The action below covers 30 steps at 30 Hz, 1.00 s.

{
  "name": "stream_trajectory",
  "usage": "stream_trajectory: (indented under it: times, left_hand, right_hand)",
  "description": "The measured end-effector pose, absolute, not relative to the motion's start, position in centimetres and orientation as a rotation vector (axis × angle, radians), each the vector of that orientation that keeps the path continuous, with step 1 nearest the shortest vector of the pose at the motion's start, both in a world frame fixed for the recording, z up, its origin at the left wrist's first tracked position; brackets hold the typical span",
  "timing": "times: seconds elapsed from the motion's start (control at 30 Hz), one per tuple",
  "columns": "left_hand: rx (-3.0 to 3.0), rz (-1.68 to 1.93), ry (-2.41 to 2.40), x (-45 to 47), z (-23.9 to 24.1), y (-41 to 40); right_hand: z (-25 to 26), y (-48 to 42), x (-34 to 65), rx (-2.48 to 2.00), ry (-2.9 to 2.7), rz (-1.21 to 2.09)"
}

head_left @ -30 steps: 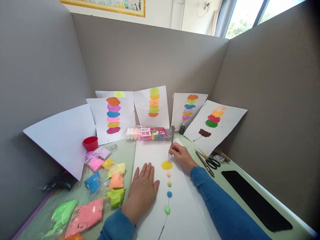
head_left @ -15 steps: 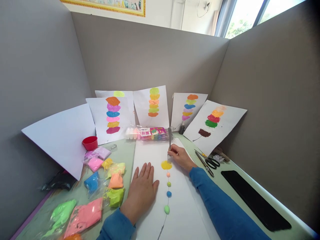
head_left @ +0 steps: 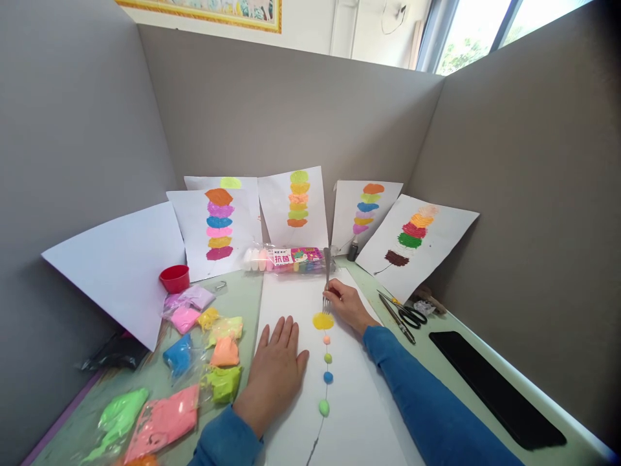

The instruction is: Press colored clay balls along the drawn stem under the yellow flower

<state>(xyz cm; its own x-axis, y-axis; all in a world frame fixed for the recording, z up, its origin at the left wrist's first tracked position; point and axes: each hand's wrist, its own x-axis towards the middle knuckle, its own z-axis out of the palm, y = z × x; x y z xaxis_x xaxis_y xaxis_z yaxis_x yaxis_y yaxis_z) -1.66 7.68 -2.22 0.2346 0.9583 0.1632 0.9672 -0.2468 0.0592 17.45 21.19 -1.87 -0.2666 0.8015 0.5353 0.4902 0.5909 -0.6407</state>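
My right hand [head_left: 345, 304] grips a metal fork [head_left: 326, 275], tines down, with the tips at the upper part of a flattened yellow clay disc [head_left: 323, 321]. Flat on the white paper [head_left: 291, 427] lies my left hand [head_left: 279, 366], its fingers stretched out, left of a thin drawn line. Along that line below the disc sit small clay balls: a peach ball [head_left: 326, 340], a yellow-green ball [head_left: 328, 358], a blue ball [head_left: 328, 377] and a light green ball [head_left: 324, 408]. Whether the tines press into the clay, I cannot tell.
Bagged clay [head_left: 167, 417] in several colours and a red cup [head_left: 174, 278] stand on the left. Behind the paper lies a packaged clay set [head_left: 291, 259]. Scissors [head_left: 410, 315], a pen [head_left: 398, 318] and a black phone-like slab [head_left: 495, 388] are on the right. Painted sheets [head_left: 220, 226] lean against grey partitions.
My right hand has shifted slightly left with the fork, so the tines have moved from the disc's right side towards its middle. My left hand stays in place.
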Motion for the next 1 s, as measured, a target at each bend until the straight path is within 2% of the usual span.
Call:
stream_trajectory:
  times: [1.0]
  left_hand:
    - [-2.413, -0.259, -1.88, -1.63, -2.23, 7.71]
  right_hand:
    - [-1.82, 20.8, 17.18, -1.156, -1.864, 0.394]
